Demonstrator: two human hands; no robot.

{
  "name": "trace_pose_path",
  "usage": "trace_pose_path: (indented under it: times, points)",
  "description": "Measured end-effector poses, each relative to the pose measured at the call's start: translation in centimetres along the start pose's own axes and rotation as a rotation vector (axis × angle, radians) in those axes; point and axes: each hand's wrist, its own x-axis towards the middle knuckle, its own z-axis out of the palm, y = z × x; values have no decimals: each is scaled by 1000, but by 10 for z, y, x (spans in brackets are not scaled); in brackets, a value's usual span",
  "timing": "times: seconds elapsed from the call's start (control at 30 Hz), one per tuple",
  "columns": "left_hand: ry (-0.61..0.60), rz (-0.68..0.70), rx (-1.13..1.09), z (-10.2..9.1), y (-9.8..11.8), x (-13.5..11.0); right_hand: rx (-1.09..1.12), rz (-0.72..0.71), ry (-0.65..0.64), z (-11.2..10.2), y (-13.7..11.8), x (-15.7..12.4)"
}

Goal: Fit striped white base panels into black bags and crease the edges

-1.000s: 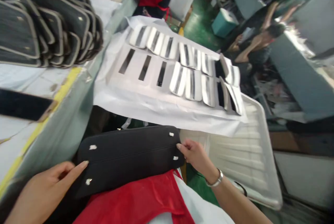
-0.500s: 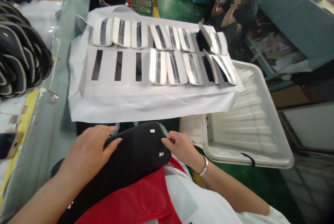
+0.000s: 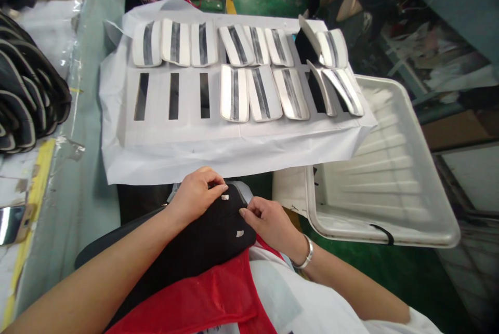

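White paper (image 3: 234, 155) beyond; right grip (image 3: 273, 222) clamps black panel (image 3: 198, 243) by its end; left grip (image 3: 195, 192) atop, closure unclear.

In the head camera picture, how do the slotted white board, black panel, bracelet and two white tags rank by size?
Largest to smallest:
1. Slotted white board
2. Black panel, partly hidden
3. Bracelet
4. Upper white tag and lower white tag: too alike to rank

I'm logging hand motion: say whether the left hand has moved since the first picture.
Yes: the left hand has moved right, closer to the white bin.
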Motion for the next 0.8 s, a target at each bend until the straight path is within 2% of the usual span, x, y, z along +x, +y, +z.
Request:
trace_pose_path:
  times: [0.2, 0.37, 0.43, 0.5, 0.57, 0.63, 0.7, 0.8]
  points:
    - [4, 54, 108, 6, 5, 7, 1, -5, -5, -2, 0, 3]
    - [-52, 73, 208, 7, 5, 11, -2, 11, 18, -2, -2, 3]
    - [-63, 80, 204, 8, 3, 11, 102, 34, 0, -1, 3, 1]
    - [-46, 99, 194, 10, 2, 8, 322, 128, -90, 0, 11, -5]
    - [6, 141, 215, 12, 2, 2, 540, 254, -167, 1, 22, -13]
    - [88, 207, 280, 15, 3, -8, 642, 338, -162, 2, 32, -23]
    - [153, 291, 352, 19, 5, -22, 666, 359, -120, 4, 39, -32]
    - [140, 421, 409, 28, 10, -46, 684, 329, -89, 8, 42, -44]
